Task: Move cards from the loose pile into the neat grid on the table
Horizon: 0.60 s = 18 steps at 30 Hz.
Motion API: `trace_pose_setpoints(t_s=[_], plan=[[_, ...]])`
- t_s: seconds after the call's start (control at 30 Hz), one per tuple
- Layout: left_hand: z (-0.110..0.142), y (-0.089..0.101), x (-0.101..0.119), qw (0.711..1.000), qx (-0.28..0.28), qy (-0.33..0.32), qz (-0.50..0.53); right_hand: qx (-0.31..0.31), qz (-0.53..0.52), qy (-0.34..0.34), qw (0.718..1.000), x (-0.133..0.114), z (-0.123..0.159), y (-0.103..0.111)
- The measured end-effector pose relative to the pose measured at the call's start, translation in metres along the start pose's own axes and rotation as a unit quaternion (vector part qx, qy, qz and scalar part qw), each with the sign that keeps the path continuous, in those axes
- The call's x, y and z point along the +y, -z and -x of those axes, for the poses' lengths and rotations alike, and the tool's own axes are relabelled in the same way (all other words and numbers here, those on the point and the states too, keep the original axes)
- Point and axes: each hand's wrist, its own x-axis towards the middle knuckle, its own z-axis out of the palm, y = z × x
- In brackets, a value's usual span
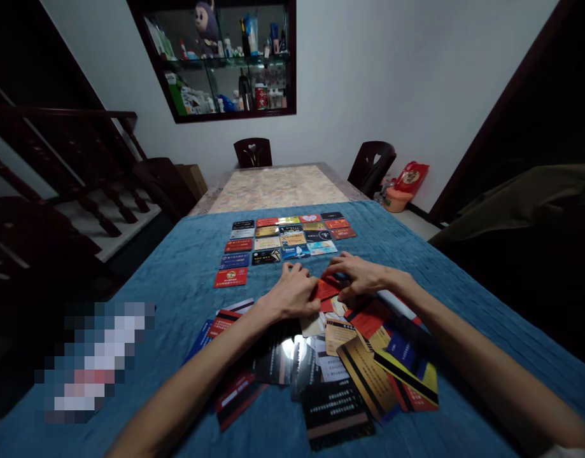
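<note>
My left hand (292, 294) and my right hand (356, 275) meet over a red card (326, 287) at the far edge of a loose heap of plastic cards (340, 362) on the blue cloth (177, 267). Both hands have their fingers curled and pinch that red card from either side. Beyond them, several cards lie in a neat grid of rows (285, 242). A single red card (230, 277) ends the grid's left column nearest me. The heap holds black, gold, red and blue cards, overlapping and partly under my forearms.
The blue cloth covers the near part of a long table; its far end (273, 186) shows a pale patterned top. Two dark chairs (253, 152) (372, 166) stand at the far side. A stair railing (58, 165) runs at left. A blurred patch (91, 362) lies at lower left.
</note>
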Motion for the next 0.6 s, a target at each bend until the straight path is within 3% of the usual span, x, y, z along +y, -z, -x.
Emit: trace_pose_setpoints(t_s=[0.43,0.6], plan=[[-0.002,0.012,-0.015,0.994,-0.032,0.018,0.103,0.025,-0.040,0.060,0.997,-0.007,-0.004,0.005],[-0.004,0.014,-0.024,0.994,-0.027,0.022,0.108,0.056,-0.045,0.038,0.997,-0.004,-0.007,0.002]])
